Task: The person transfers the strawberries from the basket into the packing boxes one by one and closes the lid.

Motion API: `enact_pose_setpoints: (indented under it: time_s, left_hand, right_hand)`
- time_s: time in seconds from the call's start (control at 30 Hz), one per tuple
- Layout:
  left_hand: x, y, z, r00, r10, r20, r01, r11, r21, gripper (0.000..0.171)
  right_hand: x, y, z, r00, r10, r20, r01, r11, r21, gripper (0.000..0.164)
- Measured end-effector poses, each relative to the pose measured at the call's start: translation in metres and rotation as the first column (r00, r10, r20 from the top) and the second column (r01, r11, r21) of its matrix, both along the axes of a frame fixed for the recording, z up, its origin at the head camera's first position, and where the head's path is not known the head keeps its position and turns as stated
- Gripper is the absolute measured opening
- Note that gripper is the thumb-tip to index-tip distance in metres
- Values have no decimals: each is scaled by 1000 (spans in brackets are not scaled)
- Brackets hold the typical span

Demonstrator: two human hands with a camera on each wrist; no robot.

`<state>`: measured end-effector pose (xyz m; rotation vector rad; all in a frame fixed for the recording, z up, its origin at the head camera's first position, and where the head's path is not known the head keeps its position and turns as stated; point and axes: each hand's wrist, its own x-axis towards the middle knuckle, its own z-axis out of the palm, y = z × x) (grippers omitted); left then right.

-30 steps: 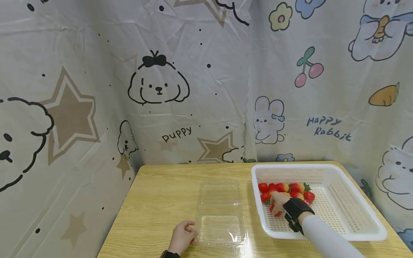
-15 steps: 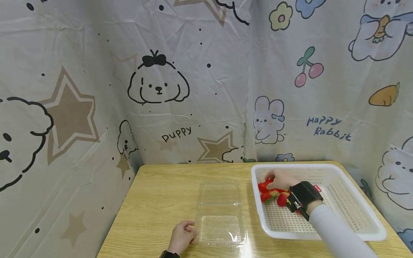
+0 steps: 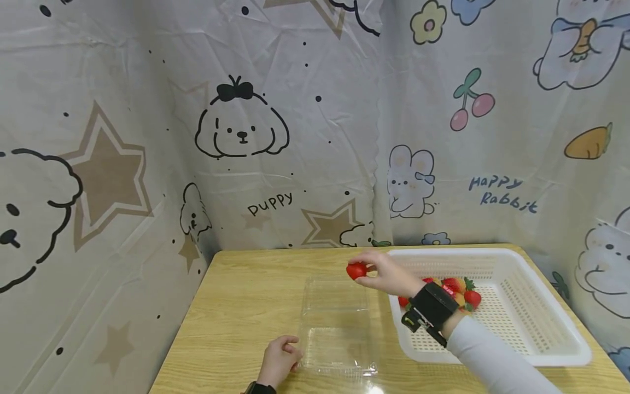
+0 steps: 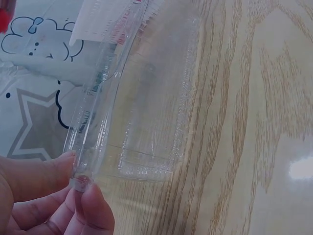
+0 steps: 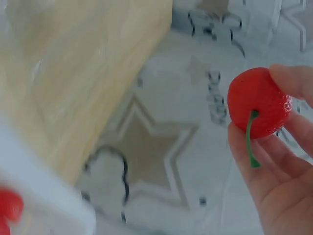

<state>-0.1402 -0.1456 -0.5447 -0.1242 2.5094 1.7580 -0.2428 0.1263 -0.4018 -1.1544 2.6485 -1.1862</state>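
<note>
My right hand (image 3: 391, 275) pinches a red cherry (image 3: 356, 270) between thumb and fingers, raised above the far end of an open, clear plastic clamshell box (image 3: 337, 350). In the right wrist view the cherry (image 5: 257, 103) shows a short green stem hanging down. The box lies on the table with its two halves spread, one behind the other. At its near left edge is my left hand (image 3: 280, 358). The left wrist view shows thumb and fingertips of the left hand (image 4: 54, 198) gripping the rim of the box (image 4: 151, 107).
On the right of the wooden table (image 3: 241, 295) stands a white plastic basket (image 3: 541, 312). Several red and yellow-red strawberries (image 3: 455, 284) and other red fruit lie in its left part, partly hidden by my right wrist. Patterned cloth (image 3: 241, 186) hangs behind and beside the table.
My right hand reached among the fruit in the basket, took the cherry, and moved it up and left over the basket's rim toward the clear box. The left hand has stayed in place.
</note>
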Motion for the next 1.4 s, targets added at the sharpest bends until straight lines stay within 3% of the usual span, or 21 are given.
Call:
enact_pose_setpoints:
  time_s: [0.27,0.57,0.97,1.13,1.4]
  left_hand:
    - [0,1,3,1000,10,6,-10,1000,-2,29]
    - [1,1,4,999,18,29,-18,1000,2,30]
    - [4,2,5,1000,11,11,-12,999,45,30]
    - [3,1,3,1000,12,-5,-11,999,43,29]
    - [4,1,3,1000,6,3,-7,998,58,30]
  right_hand:
    - [7,-43,-32,991,127,-51,-121,987,103,32]
    - [13,-75,-76,976,216,9,-211,947,242,30]
    - [12,-87,-119,988,110,112,-142,931,336,28]
    - [13,-89,-129,987,61,150,-110,934,340,28]
    - [16,-94,-136,992,46,121,-88,925,370,25]
